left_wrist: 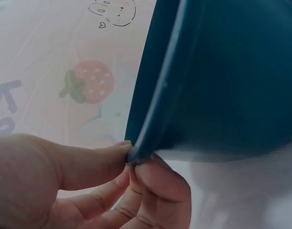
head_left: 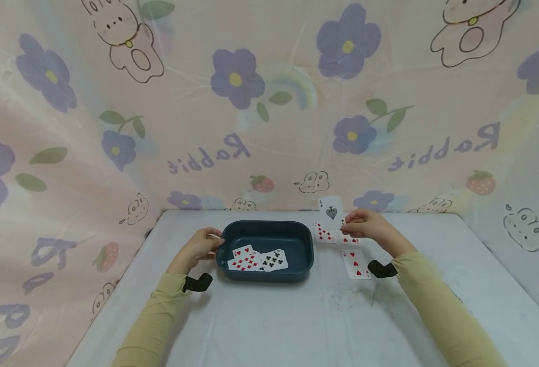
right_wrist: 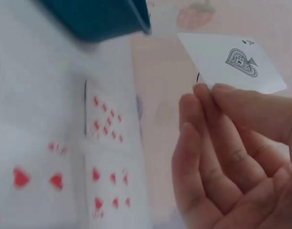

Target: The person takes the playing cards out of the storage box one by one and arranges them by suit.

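Observation:
My left hand [head_left: 199, 247] pinches the left rim of a dark blue tub [head_left: 265, 277], thumb over the edge and fingers beneath it in the left wrist view. Inside the tub, several playing cards [head_left: 274, 260], hearts, diamonds and clubs, lie face up on its floor. To the right, my right hand [head_left: 368, 227] holds up an ace of spades [right_wrist: 241, 62] between thumb and fingertips. The raised card [head_left: 330, 211] is above the table, partly in front of a diamonds card [head_left: 323, 234] and a hearts card [head_left: 349, 239]. Nearer me lies a three of hearts [head_left: 355, 265].
The table has a white cover [head_left: 260, 326]. A patterned curtain [head_left: 278, 153] with rabbits and flowers rises behind it and along both sides. Dark wrist cameras [head_left: 198, 282] are strapped at both cuffs.

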The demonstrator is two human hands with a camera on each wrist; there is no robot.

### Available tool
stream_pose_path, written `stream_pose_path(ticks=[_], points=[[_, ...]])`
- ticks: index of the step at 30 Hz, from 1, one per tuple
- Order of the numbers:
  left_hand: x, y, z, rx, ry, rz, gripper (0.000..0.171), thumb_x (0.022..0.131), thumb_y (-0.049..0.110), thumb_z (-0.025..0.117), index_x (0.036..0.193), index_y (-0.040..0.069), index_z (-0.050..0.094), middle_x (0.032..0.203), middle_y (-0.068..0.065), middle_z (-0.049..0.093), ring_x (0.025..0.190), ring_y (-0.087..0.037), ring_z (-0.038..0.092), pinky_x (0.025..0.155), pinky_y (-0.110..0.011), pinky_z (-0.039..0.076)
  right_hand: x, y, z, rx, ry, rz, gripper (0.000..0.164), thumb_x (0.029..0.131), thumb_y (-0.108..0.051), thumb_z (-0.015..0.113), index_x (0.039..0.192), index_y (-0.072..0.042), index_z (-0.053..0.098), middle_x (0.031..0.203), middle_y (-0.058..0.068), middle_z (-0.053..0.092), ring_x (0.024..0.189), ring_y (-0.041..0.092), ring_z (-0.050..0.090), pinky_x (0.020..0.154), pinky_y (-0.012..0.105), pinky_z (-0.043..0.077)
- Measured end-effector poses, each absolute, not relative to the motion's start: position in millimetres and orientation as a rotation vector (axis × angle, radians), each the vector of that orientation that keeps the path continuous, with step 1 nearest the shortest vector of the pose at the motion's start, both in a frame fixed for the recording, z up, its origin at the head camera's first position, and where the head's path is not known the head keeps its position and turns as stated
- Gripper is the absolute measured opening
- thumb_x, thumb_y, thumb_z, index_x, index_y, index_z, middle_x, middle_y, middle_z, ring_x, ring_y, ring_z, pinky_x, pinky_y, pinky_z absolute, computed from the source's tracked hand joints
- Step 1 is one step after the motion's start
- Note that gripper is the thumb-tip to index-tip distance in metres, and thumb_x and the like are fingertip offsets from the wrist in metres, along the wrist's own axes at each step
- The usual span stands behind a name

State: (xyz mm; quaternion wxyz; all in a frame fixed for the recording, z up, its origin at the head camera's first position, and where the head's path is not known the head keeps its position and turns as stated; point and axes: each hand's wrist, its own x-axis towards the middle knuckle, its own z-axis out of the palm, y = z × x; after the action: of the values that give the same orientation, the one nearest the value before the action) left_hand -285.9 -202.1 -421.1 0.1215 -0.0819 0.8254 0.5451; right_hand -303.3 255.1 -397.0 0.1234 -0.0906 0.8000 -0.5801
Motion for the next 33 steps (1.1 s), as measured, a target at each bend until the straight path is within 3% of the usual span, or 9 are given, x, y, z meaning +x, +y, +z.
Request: stream_pose_path(ticks=[12, 22, 28, 33], points=[[-283.5, -202.1, -420.0, -0.206, 2.403, 1.602, 0.026, 0.096, 0.009, 0.057, 0.120, -0.001, 0.049, 0.105, -0.021, 0.057, 0.075, -0.022, 0.056, 0.060, -0.031, 0.050, -288.2, 302.5, -414.6, -0.067, 2.429, -1.578, 0.037, 0.093, -0.018, 0.064, 0.115, 0.010, 0.054, 0.102, 0.016, 0.069, 0.089, 0.014, 0.067, 0.079, 0.032, 0.052], [-283.2, -200.7, -419.5, -0.217, 2.401, 1.605, 0.026, 0.096, 0.009, 0.057, 0.119, -0.001, 0.050, 0.103, -0.021, 0.057, 0.076, -0.024, 0.056, 0.059, -0.029, 0.049, -288.4, 338.0, -429.9, 0.059, 2.409, -1.621, 0.047, 0.097, -0.019, 0.057, 0.126, 0.017, 0.045, 0.108, 0.017, 0.067, 0.092, 0.014, 0.065, 0.080, 0.030, 0.052], [-284.4, -200.9, -420.6, -0.225, 2.406, 1.601, 0.026, 0.096, 0.009, 0.057, 0.119, 0.000, 0.050, 0.103, -0.020, 0.057, 0.077, -0.024, 0.056, 0.059, -0.029, 0.049, -289.8, 351.1, -437.8, 0.248, 2.371, -1.658, 0.035, 0.093, -0.017, 0.063, 0.115, 0.011, 0.058, 0.085, -0.001, 0.068, 0.075, 0.008, 0.061, 0.069, 0.028, 0.050], [-284.7, -202.2, -420.8, -0.228, 2.404, 1.608, 0.027, 0.096, 0.010, 0.058, 0.120, 0.000, 0.050, 0.104, -0.020, 0.057, 0.077, -0.024, 0.056, 0.060, -0.030, 0.050, -290.0, 357.4, -441.6, 0.307, 2.397, -1.599, 0.027, 0.094, -0.016, 0.062, 0.107, 0.008, 0.064, 0.075, -0.002, 0.067, 0.068, 0.010, 0.058, 0.063, 0.029, 0.048]])
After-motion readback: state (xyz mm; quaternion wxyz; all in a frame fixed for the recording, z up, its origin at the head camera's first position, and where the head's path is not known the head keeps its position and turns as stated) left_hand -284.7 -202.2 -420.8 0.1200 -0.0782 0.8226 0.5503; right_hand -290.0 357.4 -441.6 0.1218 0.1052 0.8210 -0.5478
